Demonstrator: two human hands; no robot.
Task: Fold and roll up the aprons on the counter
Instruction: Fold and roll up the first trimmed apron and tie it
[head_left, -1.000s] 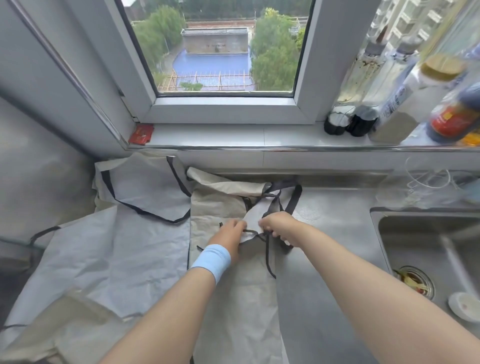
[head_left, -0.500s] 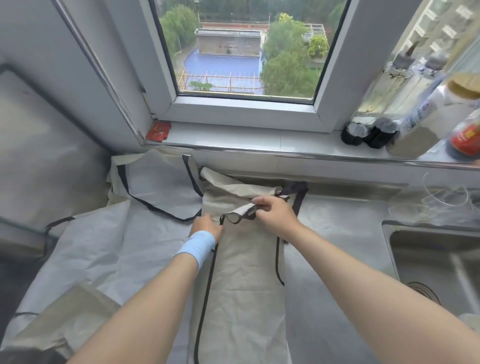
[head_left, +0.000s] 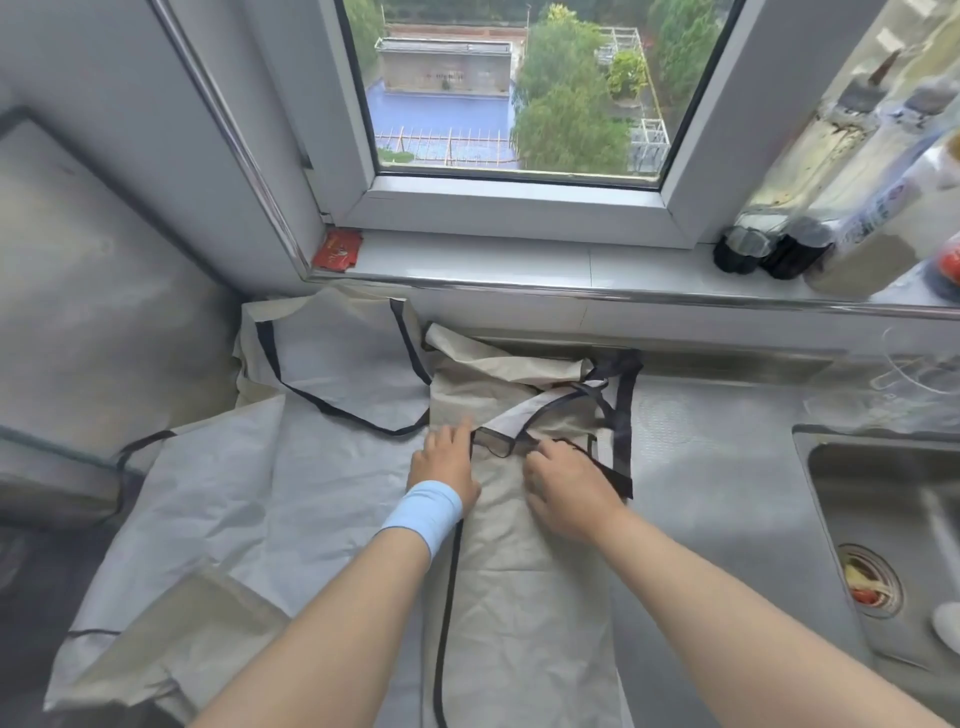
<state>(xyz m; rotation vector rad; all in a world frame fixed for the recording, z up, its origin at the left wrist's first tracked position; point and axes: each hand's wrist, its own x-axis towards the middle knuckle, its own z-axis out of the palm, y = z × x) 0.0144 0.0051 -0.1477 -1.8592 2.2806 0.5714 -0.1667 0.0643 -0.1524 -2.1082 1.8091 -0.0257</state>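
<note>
A beige apron (head_left: 524, 597), folded into a long narrow strip with black trim, lies on the steel counter (head_left: 717, 493) and runs from the back wall toward me. Its black straps (head_left: 621, 415) and a pale flap are laid across its far end. My left hand (head_left: 447, 462), wearing a light-blue wristband, rests flat on the strip's left edge with fingers straight, next to a small strap loop. My right hand (head_left: 566, 486) is on the strip beside it, fingers curled and pinching the strap. A second, grey-white apron (head_left: 223, 499) lies spread out to the left.
A sink (head_left: 883, 519) with a strainer drain (head_left: 867, 579) is set into the counter on the right. Bottles (head_left: 779, 249) stand on the windowsill, and a red packet (head_left: 337, 249) lies at its left end. A wall panel closes the left side.
My right hand drew back toward me from the apron's far end, laying the pale flap and strap down on the strip. My left hand slid a little forward along the left edge.
</note>
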